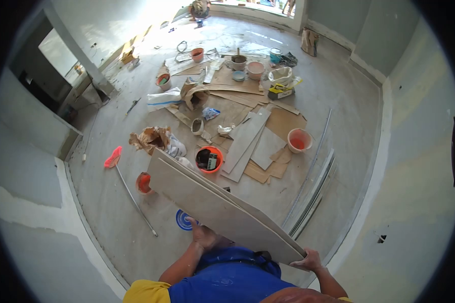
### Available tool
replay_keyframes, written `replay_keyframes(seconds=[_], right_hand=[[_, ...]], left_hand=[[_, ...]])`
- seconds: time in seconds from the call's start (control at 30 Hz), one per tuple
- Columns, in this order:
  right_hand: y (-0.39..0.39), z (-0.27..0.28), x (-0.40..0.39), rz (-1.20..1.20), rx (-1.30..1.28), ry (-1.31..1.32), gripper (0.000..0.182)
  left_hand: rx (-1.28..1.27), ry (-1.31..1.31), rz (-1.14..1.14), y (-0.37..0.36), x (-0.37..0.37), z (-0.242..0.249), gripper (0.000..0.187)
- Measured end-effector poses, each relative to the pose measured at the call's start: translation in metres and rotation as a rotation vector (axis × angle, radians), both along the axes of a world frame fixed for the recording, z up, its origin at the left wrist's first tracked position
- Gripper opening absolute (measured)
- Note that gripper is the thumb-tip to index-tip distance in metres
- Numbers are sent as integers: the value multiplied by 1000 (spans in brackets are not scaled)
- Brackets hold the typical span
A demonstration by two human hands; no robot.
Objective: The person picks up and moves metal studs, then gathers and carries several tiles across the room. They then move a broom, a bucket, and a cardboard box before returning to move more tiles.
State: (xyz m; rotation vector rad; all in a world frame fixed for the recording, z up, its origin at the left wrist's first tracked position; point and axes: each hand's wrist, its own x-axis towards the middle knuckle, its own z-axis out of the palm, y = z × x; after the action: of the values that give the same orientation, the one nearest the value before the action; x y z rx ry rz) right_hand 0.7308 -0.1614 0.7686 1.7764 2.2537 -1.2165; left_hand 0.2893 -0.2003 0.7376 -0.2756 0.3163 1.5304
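Long, flat grey boards (217, 202), at least two stacked together, lie tilted across the front of my body. My left hand (204, 237) is at their near lower edge on the left, its thumb showing and its other fingers partly hidden. At the right end, my right hand (307, 260) is wrapped round the boards' corner. A blue spiral disc (184, 220) shows on the floor just beyond my left hand. Past the boards stands an orange bucket (218, 166) with dark tools and a grey device inside.
Cardboard sheets (288, 121) and grey slabs (247, 144) cover the middle floor. Buckets, including a pink one (299, 140), and torn bags stand around them. Metal strips (316, 194) lie to the right. A pink-headed pole (135, 202) lies left. Another person (200, 9) crouches far off.
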Motion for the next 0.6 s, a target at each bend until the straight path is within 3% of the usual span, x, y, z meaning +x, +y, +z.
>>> replay_keyframes(seconds=[0.07, 0.17, 0.23, 0.4, 0.57, 0.6], right_hand=[[3, 6, -12, 123, 84, -31, 62], [-11, 14, -47, 282, 139, -46, 60], [-10, 18, -78, 393, 213, -31, 60], [-60, 22, -157, 685, 186, -125, 59], [-100, 11, -305, 901, 201, -55, 57], [-109, 12, -340, 931, 183, -49, 56]], left_hand=[[4, 231, 294, -25, -45, 4, 100], [-246, 343, 489, -78, -57, -23, 93], [-346, 255, 469, -113, -75, -25, 84], [-383, 184, 717, -271, -100, -29, 80], [-597, 115, 943, -422, -154, -20, 81], [-548, 134, 994, -448, -168, -22, 82]])
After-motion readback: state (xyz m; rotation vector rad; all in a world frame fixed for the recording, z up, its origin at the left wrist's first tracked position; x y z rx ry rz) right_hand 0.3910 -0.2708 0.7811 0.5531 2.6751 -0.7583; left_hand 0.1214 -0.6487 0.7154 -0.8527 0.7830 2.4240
